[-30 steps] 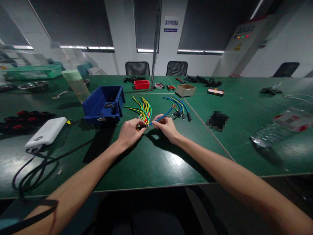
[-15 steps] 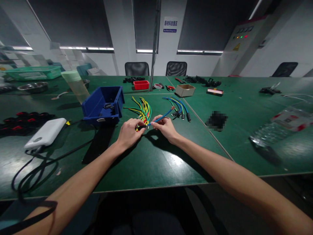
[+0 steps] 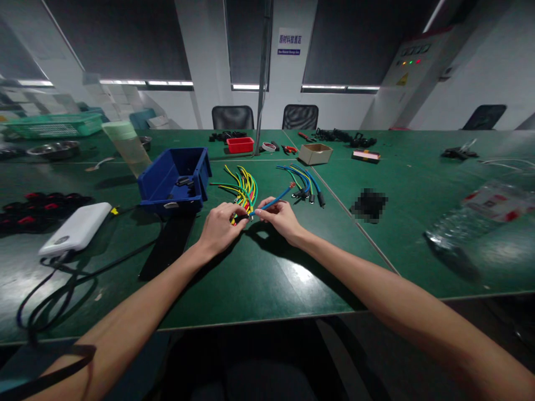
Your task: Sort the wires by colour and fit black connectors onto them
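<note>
Between the thumb and fingers of my right hand (image 3: 279, 218) is a blue cable (image 3: 284, 194), its bare copper strands pointing away to the upper right. My left hand (image 3: 223, 225) pinches a small black piece at the cable's near end; its exact kind is too small to tell. Just beyond my left fingers lies a bundle of yellow and green wires (image 3: 246, 184), partly hidden by that hand. Past my right hand rests a second group of blue, green and yellow cables (image 3: 307, 181) with dark sleeves and metal ends.
A blue bin (image 3: 175, 181) with small black parts stands left of the wires. Near it are a white power bank (image 3: 77, 228) with cords, and a cloudy bottle (image 3: 127, 147). Farther back sit a red tray (image 3: 240, 145) and a cardboard box (image 3: 315, 154). A plastic bottle (image 3: 476, 214) lies at right.
The view has shifted very slightly. Both hands keep their hold on the blue cable and black piece, with hardly any movement.
</note>
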Action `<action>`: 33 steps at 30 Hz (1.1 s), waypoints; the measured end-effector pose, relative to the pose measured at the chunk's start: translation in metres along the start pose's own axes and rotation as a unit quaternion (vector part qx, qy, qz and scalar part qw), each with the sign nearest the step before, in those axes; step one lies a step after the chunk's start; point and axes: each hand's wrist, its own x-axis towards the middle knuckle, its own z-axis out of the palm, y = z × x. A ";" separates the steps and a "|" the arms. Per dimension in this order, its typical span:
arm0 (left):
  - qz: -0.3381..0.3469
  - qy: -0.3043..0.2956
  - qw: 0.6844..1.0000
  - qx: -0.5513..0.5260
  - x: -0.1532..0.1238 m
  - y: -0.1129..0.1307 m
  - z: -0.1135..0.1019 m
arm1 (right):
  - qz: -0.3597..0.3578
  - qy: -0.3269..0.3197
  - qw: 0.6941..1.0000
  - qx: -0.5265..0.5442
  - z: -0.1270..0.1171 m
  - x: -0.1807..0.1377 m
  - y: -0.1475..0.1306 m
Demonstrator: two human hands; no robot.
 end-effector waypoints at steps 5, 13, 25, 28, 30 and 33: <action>0.001 0.000 1.000 -0.005 0.000 0.000 0.000 | -0.008 -0.007 1.000 0.001 -0.001 0.000 0.001; 0.005 0.001 1.000 -0.007 0.000 -0.001 0.000 | 0.004 -0.011 1.000 -0.002 0.000 0.000 -0.001; 0.005 0.002 1.000 -0.013 0.000 0.000 -0.001 | 0.002 -0.020 1.000 -0.001 -0.001 0.000 0.000; 0.007 -0.001 1.000 -0.018 0.000 0.000 -0.001 | 0.000 -0.024 1.000 -0.004 -0.001 -0.001 -0.001; 0.009 -0.001 1.000 -0.021 0.000 -0.001 0.000 | -0.001 -0.024 1.000 -0.009 -0.001 -0.001 -0.002; 0.008 0.002 1.000 -0.022 -0.001 -0.001 0.000 | -0.002 -0.024 1.000 -0.009 -0.001 -0.001 -0.003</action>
